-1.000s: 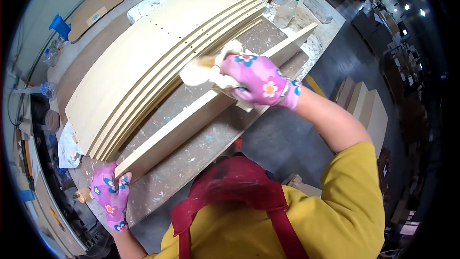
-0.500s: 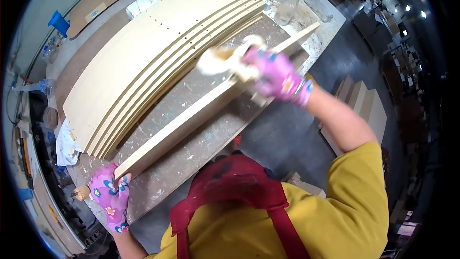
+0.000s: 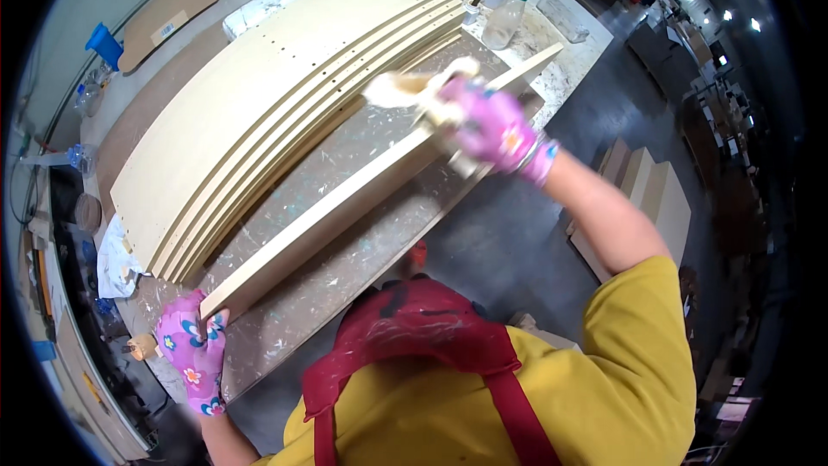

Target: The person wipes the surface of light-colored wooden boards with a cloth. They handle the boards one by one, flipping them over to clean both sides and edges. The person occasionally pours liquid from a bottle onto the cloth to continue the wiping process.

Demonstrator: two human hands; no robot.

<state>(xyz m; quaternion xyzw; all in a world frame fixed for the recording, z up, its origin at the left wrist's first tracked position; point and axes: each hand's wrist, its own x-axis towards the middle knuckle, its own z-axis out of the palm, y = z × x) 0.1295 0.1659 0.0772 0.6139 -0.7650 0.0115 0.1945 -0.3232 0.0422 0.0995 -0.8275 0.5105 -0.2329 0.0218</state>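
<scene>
A gloved left hand (image 3: pixel 191 349) grips the near end of a pale board (image 3: pixel 319 224) on a paint-flecked table (image 3: pixel 345 259).
Farther along, the right hand (image 3: pixel 496 125), clutching a crumpled cloth (image 3: pixel 401 91), has moved outward within a second, apparently taking the cloth to a farther stretch of edge.

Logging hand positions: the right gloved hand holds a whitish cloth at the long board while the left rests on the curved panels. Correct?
Not quite: the head view shows the left hand at the lower-left end of the long board, not on the curved panels. The right hand holds a whitish cloth.
</scene>
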